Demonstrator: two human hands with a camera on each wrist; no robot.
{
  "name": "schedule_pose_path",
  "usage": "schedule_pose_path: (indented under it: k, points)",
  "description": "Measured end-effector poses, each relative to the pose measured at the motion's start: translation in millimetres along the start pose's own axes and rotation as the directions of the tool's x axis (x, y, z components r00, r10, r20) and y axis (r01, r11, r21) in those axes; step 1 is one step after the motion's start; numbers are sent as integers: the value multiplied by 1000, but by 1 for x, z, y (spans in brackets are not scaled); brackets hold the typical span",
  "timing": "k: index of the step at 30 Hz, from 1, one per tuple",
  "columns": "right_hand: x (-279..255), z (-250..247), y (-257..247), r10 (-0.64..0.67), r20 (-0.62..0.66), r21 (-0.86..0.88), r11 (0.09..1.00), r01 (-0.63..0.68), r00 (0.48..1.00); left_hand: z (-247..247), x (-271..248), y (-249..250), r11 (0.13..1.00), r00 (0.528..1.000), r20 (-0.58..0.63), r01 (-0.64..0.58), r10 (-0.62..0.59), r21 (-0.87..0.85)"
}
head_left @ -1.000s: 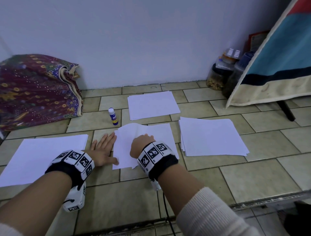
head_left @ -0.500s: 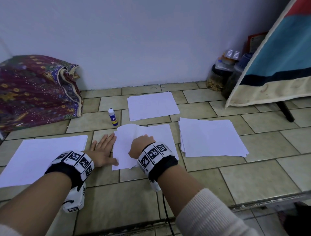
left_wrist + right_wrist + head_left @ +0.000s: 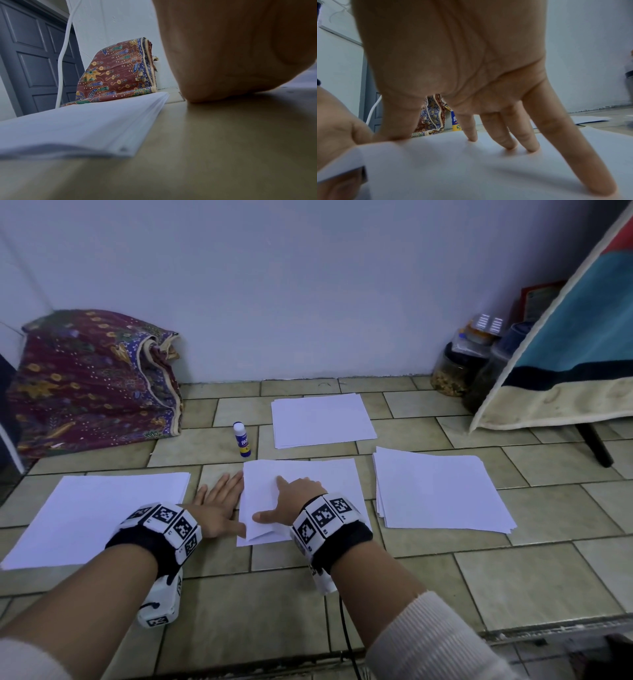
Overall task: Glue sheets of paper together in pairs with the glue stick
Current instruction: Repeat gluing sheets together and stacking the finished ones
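The right hand (image 3: 296,501) presses spread, straight fingertips (image 3: 510,146) on the top sheet (image 3: 305,474) of the middle pair on the tiled floor (image 3: 513,577). The left hand (image 3: 219,505) lies flat beside that pair's left edge, fingers straight, its thumb seemingly touching the paper. The glue stick (image 3: 241,439) stands capped beyond them. Other paper stacks lie left (image 3: 92,515), right (image 3: 438,491) and farther back (image 3: 322,419).

Matt white paper sheets (image 3: 301,491) lie on smooth, faintly glossy ceramic floor tiles (image 3: 534,580) (beside patterned woven cloth (image 3: 92,381)); plastic glue stick (image 3: 241,439).
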State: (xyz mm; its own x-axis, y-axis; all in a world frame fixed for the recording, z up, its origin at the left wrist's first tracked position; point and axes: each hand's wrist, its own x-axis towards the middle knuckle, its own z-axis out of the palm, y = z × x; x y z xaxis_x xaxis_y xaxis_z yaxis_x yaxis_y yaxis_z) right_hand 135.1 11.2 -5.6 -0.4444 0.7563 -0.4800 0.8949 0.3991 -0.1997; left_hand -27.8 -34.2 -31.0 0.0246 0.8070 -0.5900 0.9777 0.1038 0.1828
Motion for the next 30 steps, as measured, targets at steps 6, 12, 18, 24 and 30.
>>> schedule_pose_path:
  k: [6,12,18,24,30]
  points:
    - [5,-1,-2,20,54,-82,996,-15,998,-3,-5,-5,998,998,14,-59,59,-2]
    - [7,-3,-2,33,61,-94,995,-27,998,-9,-8,-7,994,995,42,-90,92,-60]
    - [10,2,-6,49,25,-67,997,-47,998,-8,-7,-9,989,993,29,-112,115,-94]
    - [17,17,-16,111,44,-55,993,-109,993,-7,-8,-7,988,993,10,-114,115,-101]
    - [22,10,-15,118,109,-68,991,-111,987,-7,-9,-9,988,994,15,-108,110,-114]
